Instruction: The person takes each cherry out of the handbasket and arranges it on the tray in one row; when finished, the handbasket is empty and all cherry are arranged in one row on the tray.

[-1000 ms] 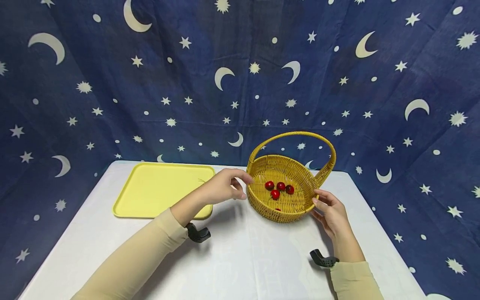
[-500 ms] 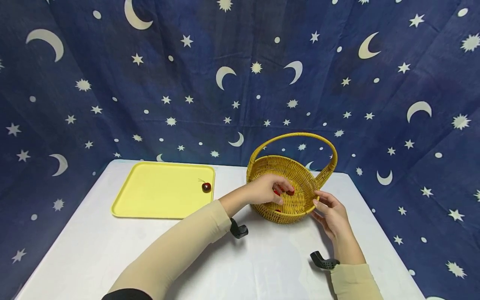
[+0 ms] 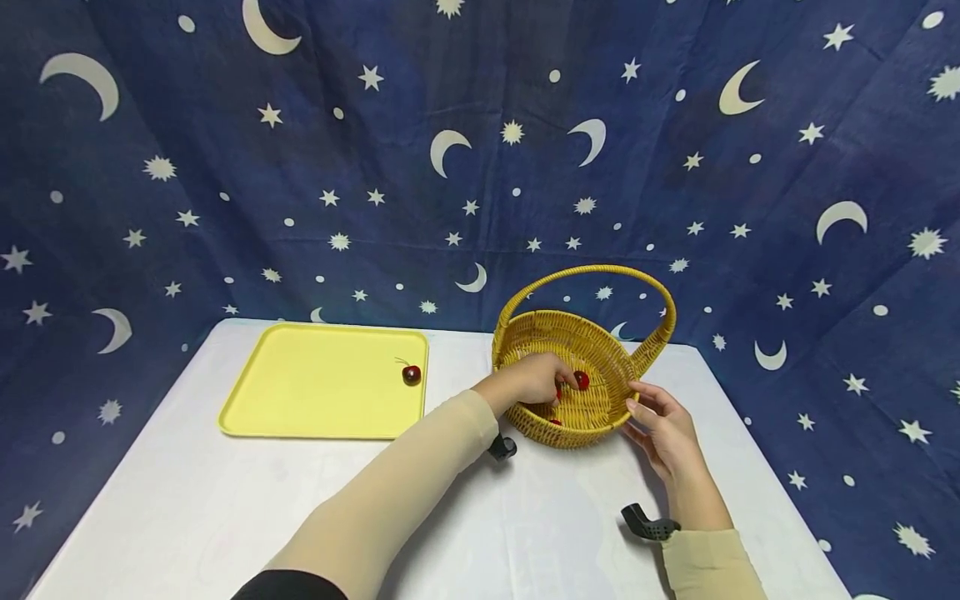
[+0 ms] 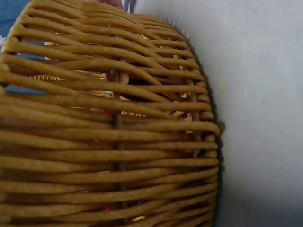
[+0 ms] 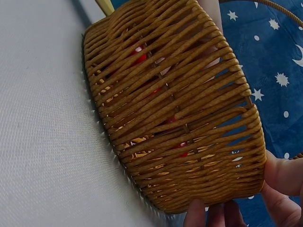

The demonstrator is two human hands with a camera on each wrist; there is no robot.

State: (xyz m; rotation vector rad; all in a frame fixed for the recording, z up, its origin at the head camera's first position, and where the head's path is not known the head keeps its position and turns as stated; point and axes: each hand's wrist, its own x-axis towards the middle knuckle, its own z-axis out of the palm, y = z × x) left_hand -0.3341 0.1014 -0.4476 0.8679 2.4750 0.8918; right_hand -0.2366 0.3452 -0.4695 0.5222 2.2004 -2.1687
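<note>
A yellow wicker basket (image 3: 540, 423) with a tall arched handle stands on the white table, with several red cherries (image 3: 581, 380) inside. My left hand (image 3: 536, 379) reaches down into the basket, its fingers bent among the cherries. Part of one cherry shows between thumb and fingers; whether they pinch it is unclear. Woven basket wall (image 4: 109, 142) hides this hand's work in the left wrist view. At the right rim, my right hand (image 3: 663, 425) holds the basket, thumb on the rim and fingers against the outside, seen also in the right wrist view as fingertips (image 5: 195, 215) below the wall.
Left of the basket lies a yellow tray (image 3: 322, 383), with one dark red stemmed cherry (image 3: 411, 375) near its right edge. A blue star-and-moon cloth (image 3: 360, 167) hangs directly behind the white table (image 3: 570, 517).
My left hand has moved right, from the basket's left rim into the basket among the cherries, and its fingers have bent further. The tray's cherry has come into view. My right hand stays at the rim.
</note>
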